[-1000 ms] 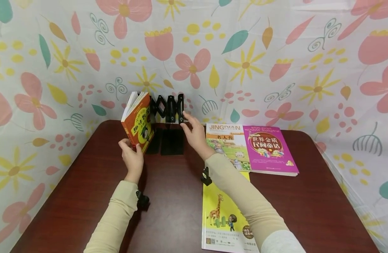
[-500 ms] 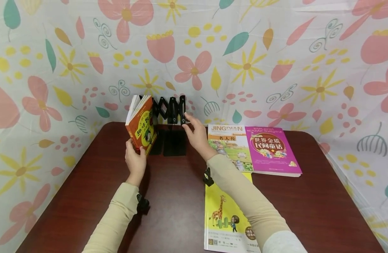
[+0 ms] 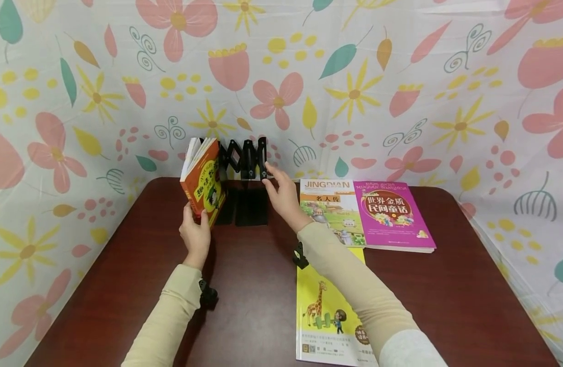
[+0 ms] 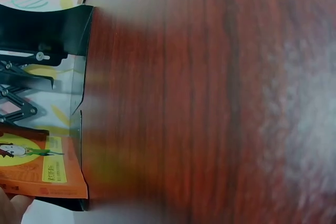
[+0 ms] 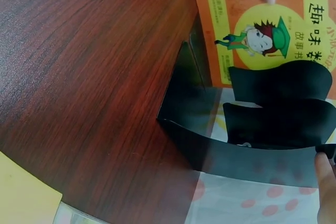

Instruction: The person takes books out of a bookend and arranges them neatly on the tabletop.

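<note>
An orange book (image 3: 203, 178) with a yellow circle on its cover stands upright at a slant, pages slightly fanned, at the left end of a black folding bookend (image 3: 251, 208). My left hand (image 3: 195, 232) grips the book by its near lower edge, the thumb on the front cover. In the right wrist view, fingers of that hand show at the top edge of the orange cover (image 5: 265, 30). My right hand (image 3: 283, 196) touches the right end of the bookend with outstretched fingers. The bookend's scissor links (image 4: 18, 100) show in the left wrist view.
Right of the bookend lie a book titled JINGDIAN (image 3: 329, 204) and a purple book (image 3: 393, 216). A yellow book with a giraffe (image 3: 327, 316) lies nearer, partly under my right forearm. A flower-patterned cloth (image 3: 281, 61) hangs behind the brown table (image 3: 245, 306).
The left hand has shifted slightly right with the orange book, bringing it a little closer to the bookend. The right hand stays at the bookend's right end.
</note>
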Tool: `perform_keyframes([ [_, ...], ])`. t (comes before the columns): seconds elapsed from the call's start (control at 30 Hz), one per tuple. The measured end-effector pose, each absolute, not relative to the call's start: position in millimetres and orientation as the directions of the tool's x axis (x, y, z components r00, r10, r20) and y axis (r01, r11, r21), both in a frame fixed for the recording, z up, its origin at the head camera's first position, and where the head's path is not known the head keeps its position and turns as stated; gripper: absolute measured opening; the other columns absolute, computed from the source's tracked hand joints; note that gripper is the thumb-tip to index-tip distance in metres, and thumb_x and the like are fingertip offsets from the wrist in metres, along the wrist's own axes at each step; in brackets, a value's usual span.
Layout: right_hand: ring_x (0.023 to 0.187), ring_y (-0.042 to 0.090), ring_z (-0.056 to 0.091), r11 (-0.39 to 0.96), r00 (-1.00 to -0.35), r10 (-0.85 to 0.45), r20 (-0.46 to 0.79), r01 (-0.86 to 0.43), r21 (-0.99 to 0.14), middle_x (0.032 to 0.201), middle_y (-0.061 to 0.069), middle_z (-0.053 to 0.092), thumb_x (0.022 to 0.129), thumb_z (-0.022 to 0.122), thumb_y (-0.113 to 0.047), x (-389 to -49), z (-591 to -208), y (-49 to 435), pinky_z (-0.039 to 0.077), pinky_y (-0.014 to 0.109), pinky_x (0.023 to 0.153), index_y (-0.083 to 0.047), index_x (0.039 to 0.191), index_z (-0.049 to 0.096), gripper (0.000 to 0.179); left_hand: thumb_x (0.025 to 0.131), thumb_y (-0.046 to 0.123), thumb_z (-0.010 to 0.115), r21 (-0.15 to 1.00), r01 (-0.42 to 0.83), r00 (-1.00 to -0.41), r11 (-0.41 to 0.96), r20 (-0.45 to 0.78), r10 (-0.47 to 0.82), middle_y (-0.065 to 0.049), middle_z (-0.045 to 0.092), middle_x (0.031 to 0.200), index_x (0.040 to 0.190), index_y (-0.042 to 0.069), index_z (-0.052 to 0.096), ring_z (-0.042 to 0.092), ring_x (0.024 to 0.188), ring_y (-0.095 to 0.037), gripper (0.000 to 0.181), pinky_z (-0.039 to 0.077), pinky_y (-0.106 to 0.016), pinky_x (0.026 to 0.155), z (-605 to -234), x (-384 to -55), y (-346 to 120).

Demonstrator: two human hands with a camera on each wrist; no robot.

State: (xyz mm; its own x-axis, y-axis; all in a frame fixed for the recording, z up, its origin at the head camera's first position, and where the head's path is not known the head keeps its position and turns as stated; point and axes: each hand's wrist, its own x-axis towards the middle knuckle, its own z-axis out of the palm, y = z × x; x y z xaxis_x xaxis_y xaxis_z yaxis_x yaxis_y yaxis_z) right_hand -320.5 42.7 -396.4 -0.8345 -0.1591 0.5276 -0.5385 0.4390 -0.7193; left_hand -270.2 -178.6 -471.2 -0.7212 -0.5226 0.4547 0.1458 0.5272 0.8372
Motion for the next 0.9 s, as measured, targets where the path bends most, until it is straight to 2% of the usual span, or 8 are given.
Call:
perform_keyframes([
  [0.27, 0.127, 0.028, 0.047, 0.441, -0.84, -0.171, 0.515, -0.533, -0.722, 0.137, 0.014, 0.052, 0.097, 0.055, -0.015, -321, -397, 42, 0.041, 0.043, 0.105, -0.006, 0.14, 0.046, 0.046, 0.089, 0.009, 0.064, 0.784, 0.193, -0.666, 0.59, 0.546, -0.508, -0.023, 0.067, 0.109, 0.12, 0.002, 0.059, 0.067, 0.087, -0.039, 0.033, 0.054, -0.053, 0.076, -476, -266, -179],
  [0.73, 0.127, 0.028, 0.047, 0.445, -0.835, -0.155, 0.528, -0.536, -0.717, 0.138, 0.014, 0.052, 0.097, 0.054, -0.015, -321, -400, 43, 0.04, 0.043, 0.105, -0.006, 0.141, 0.045, 0.046, 0.084, 0.002, 0.066, 0.758, 0.289, -0.674, 0.584, 0.595, -0.439, -0.027, 0.068, 0.099, 0.111, -0.003, 0.062, 0.068, 0.079, -0.039, 0.027, 0.055, -0.054, 0.067, -476, -254, -179],
  [0.83, 0.126, 0.029, 0.048, 0.447, -0.835, -0.157, 0.527, -0.536, -0.716, 0.138, 0.014, 0.051, 0.097, 0.054, -0.015, -321, -399, 43, 0.04, 0.044, 0.105, -0.007, 0.141, 0.045, 0.046, 0.084, 0.001, 0.066, 0.75, 0.307, -0.665, 0.585, 0.609, -0.432, -0.026, 0.069, 0.097, 0.109, -0.005, 0.063, 0.069, 0.077, -0.038, 0.026, 0.055, -0.052, 0.066, -477, -252, -179],
  [0.9, 0.124, 0.029, 0.049, 0.446, -0.832, -0.161, 0.531, -0.541, -0.713, 0.136, 0.015, 0.052, 0.097, 0.054, -0.015, -321, -399, 43, 0.042, 0.045, 0.103, -0.006, 0.141, 0.045, 0.046, 0.083, 0.0, 0.066, 0.746, 0.314, -0.662, 0.588, 0.615, -0.428, -0.025, 0.07, 0.095, 0.108, -0.004, 0.063, 0.069, 0.075, -0.036, 0.025, 0.056, -0.046, 0.063, -477, -251, -180],
])
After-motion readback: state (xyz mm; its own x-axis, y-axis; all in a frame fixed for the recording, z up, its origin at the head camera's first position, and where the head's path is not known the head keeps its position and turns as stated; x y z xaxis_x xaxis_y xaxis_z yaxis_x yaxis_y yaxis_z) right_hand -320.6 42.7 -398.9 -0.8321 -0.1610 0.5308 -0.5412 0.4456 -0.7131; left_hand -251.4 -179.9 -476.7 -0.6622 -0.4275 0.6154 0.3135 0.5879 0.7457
